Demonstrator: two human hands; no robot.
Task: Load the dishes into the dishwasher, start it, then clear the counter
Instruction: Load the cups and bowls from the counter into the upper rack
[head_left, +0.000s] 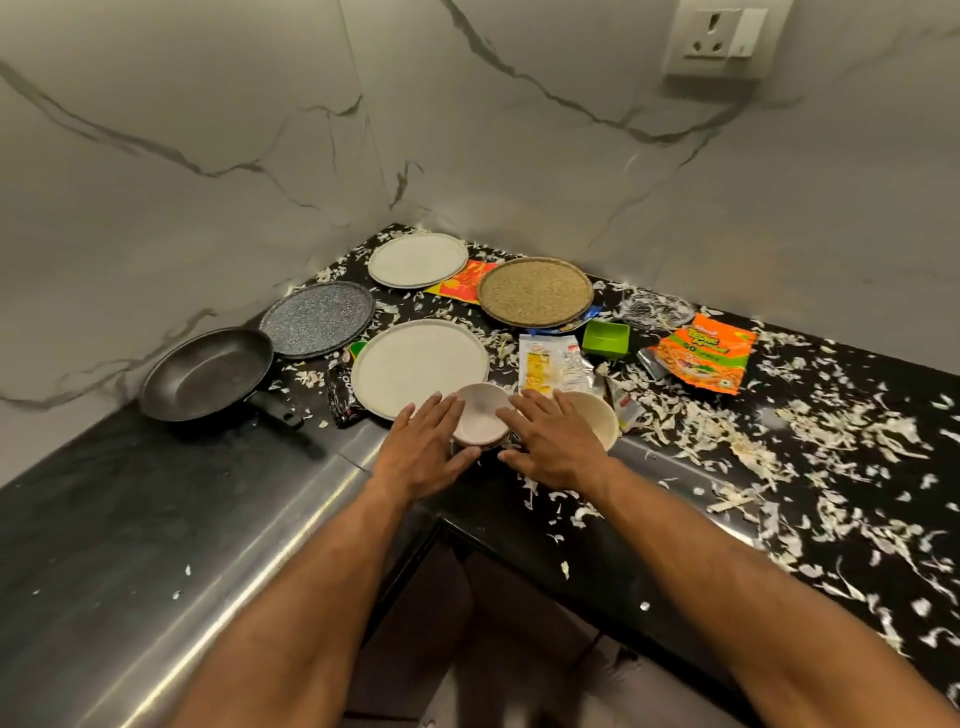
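Observation:
On the black counter a small pink bowl sits near the inner corner edge. My left hand lies at its left side and my right hand at its right, fingers straight, both touching or nearly touching it. A cream bowl stands just right of my right hand, partly hidden by it. Behind them lie a large white plate, a smaller white plate, a speckled grey plate, a brown speckled plate and a black frying pan.
Shredded white scraps litter the right counter. Snack wrappers lie about: an orange packet, a white-yellow packet, a dark one. A green square container and a clear glass dish sit behind. A wall socket is above.

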